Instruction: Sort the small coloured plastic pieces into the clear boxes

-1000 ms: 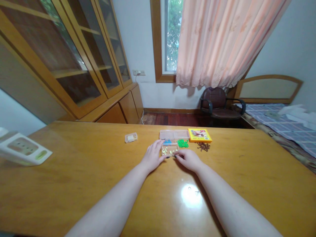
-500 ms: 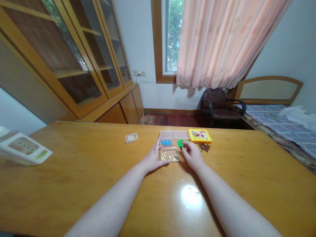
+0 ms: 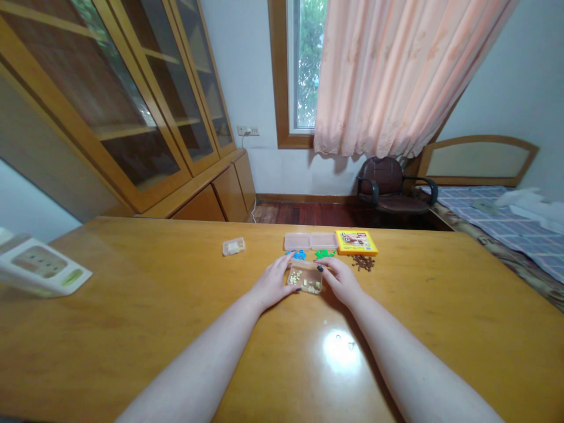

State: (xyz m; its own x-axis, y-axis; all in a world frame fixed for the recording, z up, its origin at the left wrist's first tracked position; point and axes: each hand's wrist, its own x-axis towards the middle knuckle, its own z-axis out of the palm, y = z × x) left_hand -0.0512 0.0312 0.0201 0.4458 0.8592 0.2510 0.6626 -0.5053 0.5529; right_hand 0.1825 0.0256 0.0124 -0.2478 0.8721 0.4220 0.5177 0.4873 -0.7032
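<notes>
A small clear plastic box with pale yellow bits in it is between my two hands. My left hand grips its left side, thumb at the near corner and fingers at the far one. On the opposite side, the fingers of my right hand close on the far right corner. Just beyond the box lie a heap of blue pieces and a heap of green pieces. Brown pieces are scattered to the right of my right hand.
Clear plastic trays and a yellow package lie behind the heaps. A small clear case is off to the left. A white-framed container stands at the table's left edge. Beyond the table is a brown chair.
My right hand has left the green heap and come onto the clear box. The box has shifted slightly right and turned a little, its pale bits lying differently.
</notes>
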